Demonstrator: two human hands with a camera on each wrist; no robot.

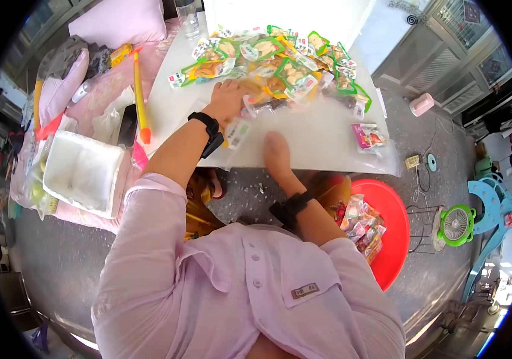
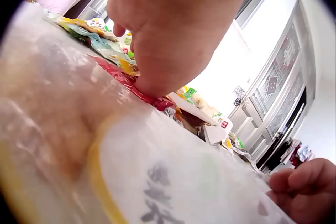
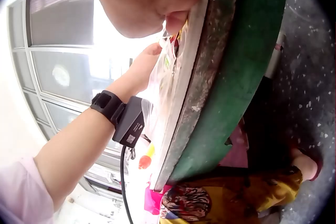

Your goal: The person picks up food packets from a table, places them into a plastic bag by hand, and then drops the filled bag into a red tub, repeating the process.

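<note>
In the head view, my left hand (image 1: 226,100) reaches over the near left side of a pile of snack packets (image 1: 295,72), fingers extended forward. The left wrist view shows that hand close up, with a fingertip against a red packet (image 2: 126,82). Under the left wrist lies a clear packet (image 1: 236,134) with a yellow edge and dark lettering, large in the foreground of the left wrist view. My right hand (image 1: 277,157) rests by the table's near edge, blurred, its fingers loosely bent and nothing visible in them. In the right wrist view, it overlaps the table edge.
A pink-purple packet (image 1: 368,136) lies at the right of the white table (image 1: 322,146). Below on the right stands a red basin (image 1: 395,230) with packets inside. To the left are a white foam box (image 1: 82,170) and a yellow stick (image 1: 140,99). A glass (image 1: 188,21) stands at the back.
</note>
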